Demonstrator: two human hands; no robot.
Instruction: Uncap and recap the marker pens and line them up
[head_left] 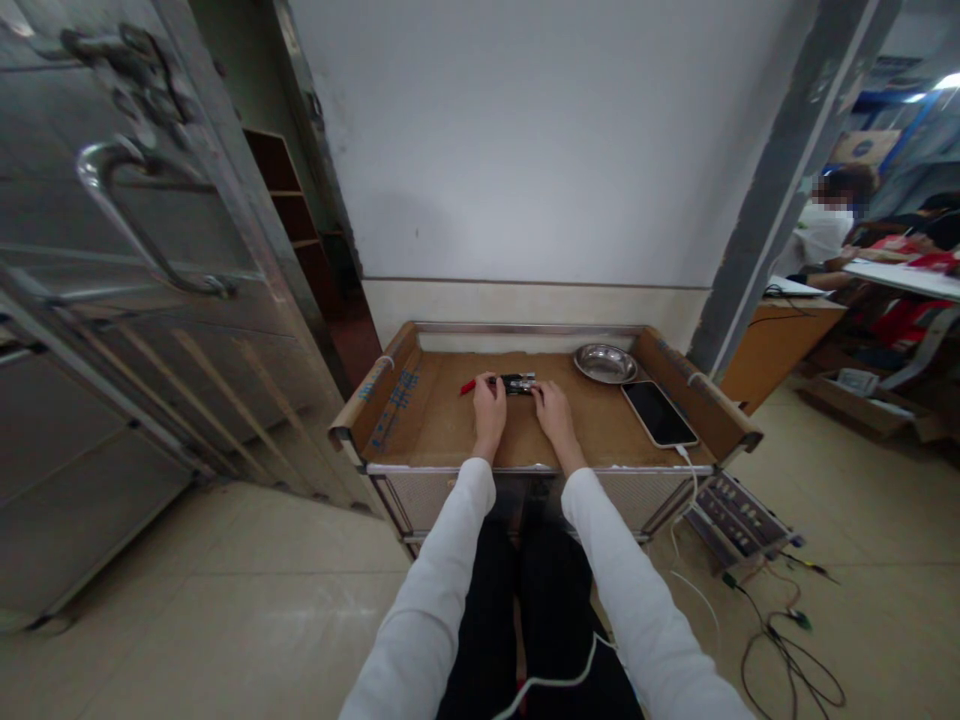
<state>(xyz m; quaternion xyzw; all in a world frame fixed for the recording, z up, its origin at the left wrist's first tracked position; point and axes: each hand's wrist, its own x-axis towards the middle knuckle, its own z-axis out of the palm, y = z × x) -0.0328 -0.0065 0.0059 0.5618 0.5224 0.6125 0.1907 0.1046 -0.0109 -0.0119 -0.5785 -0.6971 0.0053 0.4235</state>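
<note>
Several black pens point(517, 383) with clear or silvery ends lie side by side on the cardboard tray top. My left hand point(490, 405) has its fingers bent around their left end. At their right end, the fingers of my right hand point(551, 405) are closed on the tips. A slim red pen point(467, 387) pokes out to the left of my left hand; part of it is hidden behind the fingers. The pens are small in view, and my fingers cover part of them.
A round metal dish point(605, 363) stands at the back right of the cardboard-lined cart point(442, 440). In front of it lies a phone point(660, 414) with a white cable point(691, 475). An electrical box point(739, 520) and loose wires are on the floor. A person point(825, 225) sits farther right.
</note>
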